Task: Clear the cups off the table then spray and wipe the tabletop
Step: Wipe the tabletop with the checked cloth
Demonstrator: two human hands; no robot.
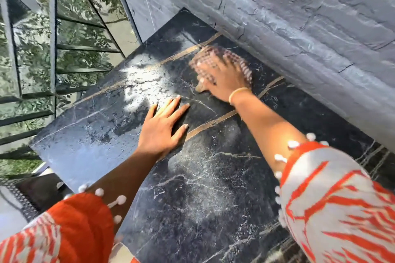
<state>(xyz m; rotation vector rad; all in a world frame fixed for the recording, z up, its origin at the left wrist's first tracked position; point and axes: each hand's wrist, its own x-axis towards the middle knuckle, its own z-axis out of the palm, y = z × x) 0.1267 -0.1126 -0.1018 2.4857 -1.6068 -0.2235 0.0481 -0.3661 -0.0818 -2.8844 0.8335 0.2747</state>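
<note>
Wipe stage, by the look of it. No cups on the part of the counter [89,141] that shows; no spray bottle in view either.

Your right hand [222,82] lies flat on the checked cloth [215,57], fingers spread, pinning it to the stone rather than gripping it. Cloth and hand are blurred, so you appear to be mid-stroke. The cloth sits beyond your left hand, close to the grey stone wall [299,17] on your right. A pale bangle [238,94] rides that wrist.

Your left hand [162,124] is open, palm down, fingers splayed, holding nothing. It rests on the counter nearer to you than the cloth, probably as a brace while you lean and reach. The 2 hands are apart, not touching.

A bright hazy patch [141,83] lies just beyond your left fingertips; I cannot tell sun glare from spray film. A fainter speckled patch [203,188] sits between your 2 forearms, possibly dried residue.

Judgement: the near half looks unwiped. Railing [53,49] runs past the counter edge on your left.
</note>
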